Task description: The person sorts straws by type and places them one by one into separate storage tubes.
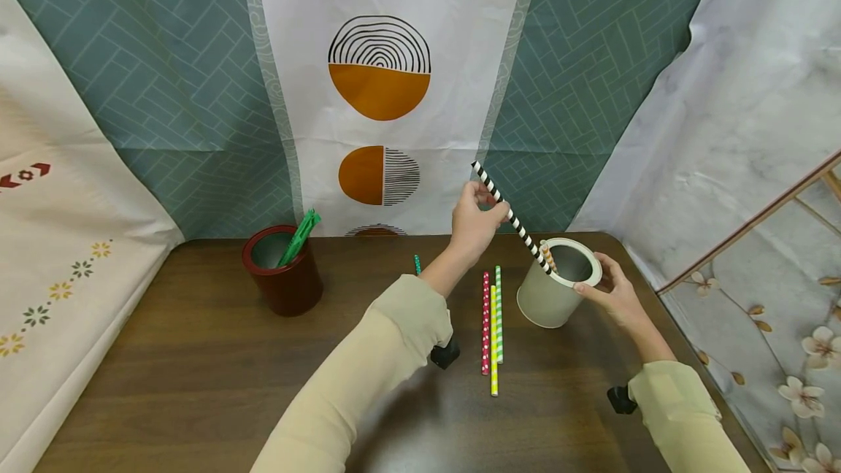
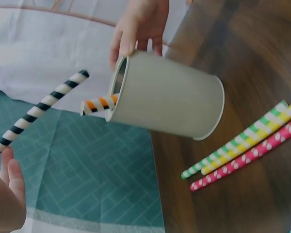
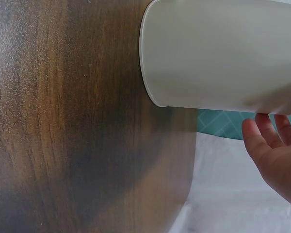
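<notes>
My left hand (image 1: 474,225) pinches a black-and-white striped paper straw (image 1: 519,228) near its upper part. The straw slants down to the right, and in the left wrist view its free end is just outside the mouth of a pale grey can (image 2: 167,94), apart from the rim. An orange-and-white striped straw (image 2: 101,103) pokes out of that can. With thumb and fingers, my right hand (image 1: 614,294) holds the can by its rim on the right side. In the right wrist view, its fingertips (image 3: 263,117) touch the can's wall.
Pink dotted (image 1: 485,323), yellow (image 1: 494,341) and green-striped (image 1: 499,312) straws lie on the brown table (image 1: 217,385) left of the can. A teal straw (image 1: 417,263) lies partly behind my left arm. A dark red can (image 1: 289,283) with green-wrapped items (image 1: 300,237) stands at left.
</notes>
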`<state>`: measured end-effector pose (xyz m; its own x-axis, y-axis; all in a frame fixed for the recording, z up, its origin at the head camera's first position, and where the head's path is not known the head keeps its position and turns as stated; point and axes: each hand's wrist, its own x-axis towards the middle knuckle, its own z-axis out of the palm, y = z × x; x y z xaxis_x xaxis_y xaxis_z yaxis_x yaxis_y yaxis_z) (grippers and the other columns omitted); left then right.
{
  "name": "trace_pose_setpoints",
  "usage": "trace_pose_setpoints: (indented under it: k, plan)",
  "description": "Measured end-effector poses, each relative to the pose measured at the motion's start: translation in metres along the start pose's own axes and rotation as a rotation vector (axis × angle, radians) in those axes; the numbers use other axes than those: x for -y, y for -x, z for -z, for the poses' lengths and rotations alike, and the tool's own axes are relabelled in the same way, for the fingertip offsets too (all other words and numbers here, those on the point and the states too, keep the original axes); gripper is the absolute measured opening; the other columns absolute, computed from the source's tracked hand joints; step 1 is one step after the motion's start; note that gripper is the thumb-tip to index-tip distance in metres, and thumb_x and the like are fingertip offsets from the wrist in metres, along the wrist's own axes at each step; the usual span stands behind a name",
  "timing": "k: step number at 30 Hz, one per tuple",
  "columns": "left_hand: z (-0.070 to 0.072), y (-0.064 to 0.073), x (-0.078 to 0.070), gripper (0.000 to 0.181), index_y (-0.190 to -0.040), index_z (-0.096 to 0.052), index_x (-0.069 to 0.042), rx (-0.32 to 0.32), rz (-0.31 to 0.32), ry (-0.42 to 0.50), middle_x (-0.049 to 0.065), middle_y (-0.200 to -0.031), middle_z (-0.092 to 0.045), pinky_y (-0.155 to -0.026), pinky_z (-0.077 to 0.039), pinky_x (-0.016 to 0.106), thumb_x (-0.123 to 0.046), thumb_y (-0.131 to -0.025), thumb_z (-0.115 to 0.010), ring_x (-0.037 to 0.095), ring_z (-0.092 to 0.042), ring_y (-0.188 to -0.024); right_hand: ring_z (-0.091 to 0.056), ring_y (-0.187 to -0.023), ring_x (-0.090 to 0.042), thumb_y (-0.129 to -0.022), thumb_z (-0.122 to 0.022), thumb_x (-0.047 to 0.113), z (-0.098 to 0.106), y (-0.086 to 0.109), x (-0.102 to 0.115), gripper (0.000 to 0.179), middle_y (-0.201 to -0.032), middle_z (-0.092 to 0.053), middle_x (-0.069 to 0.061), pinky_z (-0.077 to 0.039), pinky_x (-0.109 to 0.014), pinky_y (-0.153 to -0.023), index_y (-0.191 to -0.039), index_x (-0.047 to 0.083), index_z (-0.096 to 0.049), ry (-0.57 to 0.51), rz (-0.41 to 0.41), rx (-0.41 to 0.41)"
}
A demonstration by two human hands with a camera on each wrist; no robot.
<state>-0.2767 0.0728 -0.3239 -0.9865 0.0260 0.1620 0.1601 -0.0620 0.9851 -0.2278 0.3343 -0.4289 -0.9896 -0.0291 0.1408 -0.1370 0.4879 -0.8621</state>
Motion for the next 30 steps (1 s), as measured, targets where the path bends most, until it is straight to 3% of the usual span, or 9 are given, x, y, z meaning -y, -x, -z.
trace_pose_setpoints:
  k: [3,10,16,25,30]
  plan:
    - [-0.007,0.002,0.002,0.026,-0.102,-0.046,-0.007,-0.065,-0.041,-0.037,0.001,-0.083,-0.053,-0.056,-0.042,0.018,-0.007,-0.078,-0.059,0.005,-0.053,-0.058,-0.043,-0.092,0.005,-0.082,-0.06,0.008,0.0,0.0,0.0,0.067,-0.123,-0.037,-0.016,-0.041,-0.008,-0.07,-0.135,-0.001,-0.021,0.006,0.0,0.001]
    - [-0.02,0.01,0.012,0.026,-0.1,-0.048,-0.006,-0.153,-0.086,-0.094,0.003,-0.084,-0.055,-0.053,-0.037,0.018,-0.007,-0.076,-0.057,0.006,-0.051,-0.059,-0.043,-0.092,0.005,-0.081,-0.06,0.009,0.0,-0.001,-0.001,0.067,-0.121,-0.038,-0.015,-0.041,-0.008,-0.07,-0.134,-0.002,-0.021,0.015,0.003,-0.008]
    - [-0.03,0.019,0.026,0.02,-0.095,-0.047,-0.011,-0.172,-0.062,-0.178,0.001,-0.081,-0.062,-0.057,-0.039,0.02,-0.011,-0.076,-0.057,0.009,-0.062,-0.066,-0.042,-0.092,0.004,-0.081,-0.061,0.01,-0.001,-0.002,-0.002,0.066,-0.12,-0.039,-0.014,-0.039,-0.007,-0.07,-0.134,-0.003,-0.022,0.025,-0.001,-0.021]
    - [-0.044,0.028,0.043,0.018,-0.094,-0.049,-0.009,-0.158,-0.076,-0.21,0.002,-0.088,-0.062,-0.065,-0.046,0.02,-0.009,-0.078,-0.056,0.011,-0.066,-0.076,-0.042,-0.092,0.003,-0.082,-0.06,0.01,-0.002,-0.003,-0.004,0.065,-0.119,-0.04,-0.017,-0.039,-0.007,-0.07,-0.133,-0.002,-0.023,0.008,0.007,-0.02]
    - [-0.051,0.032,0.05,0.014,-0.09,-0.05,-0.009,-0.172,-0.069,-0.199,0.004,-0.085,-0.064,-0.063,-0.046,0.018,-0.009,-0.077,-0.057,0.01,-0.065,-0.075,-0.042,-0.092,0.003,-0.082,-0.06,0.011,-0.002,-0.002,-0.004,0.065,-0.12,-0.039,-0.018,-0.039,-0.006,-0.07,-0.133,-0.003,-0.022,0.013,0.005,-0.024]
